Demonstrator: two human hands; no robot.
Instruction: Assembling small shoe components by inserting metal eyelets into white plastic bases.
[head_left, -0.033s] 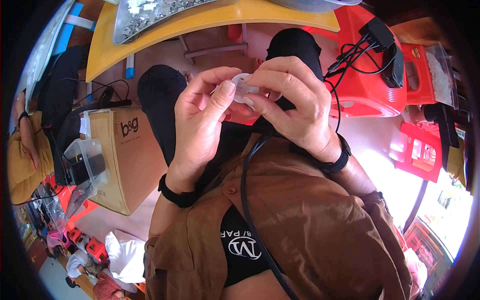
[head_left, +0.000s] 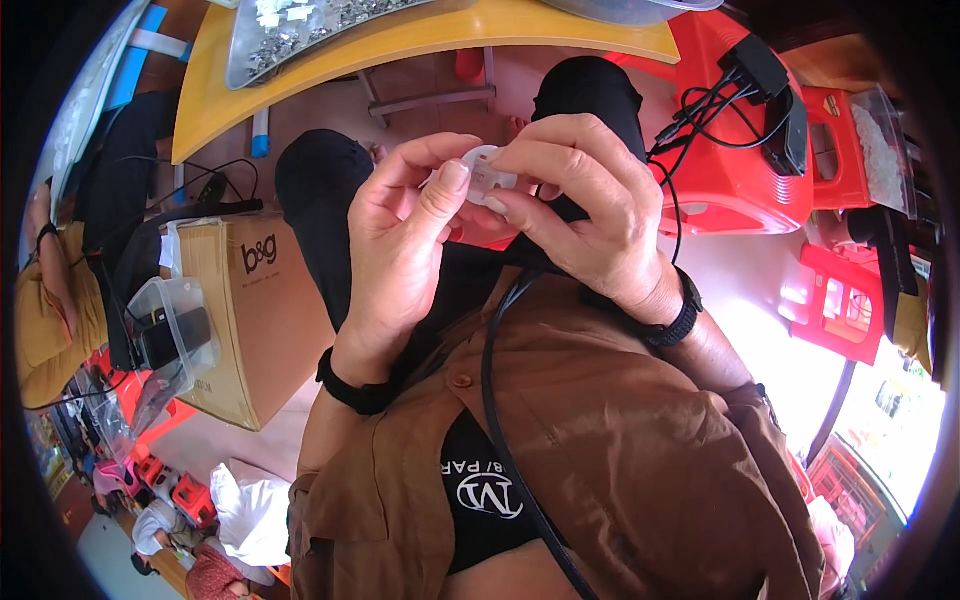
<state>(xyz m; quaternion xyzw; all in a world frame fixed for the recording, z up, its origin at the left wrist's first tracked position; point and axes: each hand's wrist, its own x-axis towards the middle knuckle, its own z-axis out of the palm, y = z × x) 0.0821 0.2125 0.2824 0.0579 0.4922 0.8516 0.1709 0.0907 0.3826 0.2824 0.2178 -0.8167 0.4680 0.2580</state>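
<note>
hardly any visible change from the previous picture, so handling looks no further along. small translucent white rounded plastic piece [head_left: 484,181] sits above black cloth trousers [head_left: 325,185], pinched by left hand [head_left: 402,235] at left, right hand [head_left: 597,205] at right; fingers curled, wrists raised.

Whitish translucent piece [head_left: 484,182] — rounded, partly hidden — between left grip [head_left: 402,225] and right grip [head_left: 598,195].

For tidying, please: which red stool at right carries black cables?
The stool nearest the right hand: black cables lie on it; the farther stool, with white pieces, shows none.
</note>
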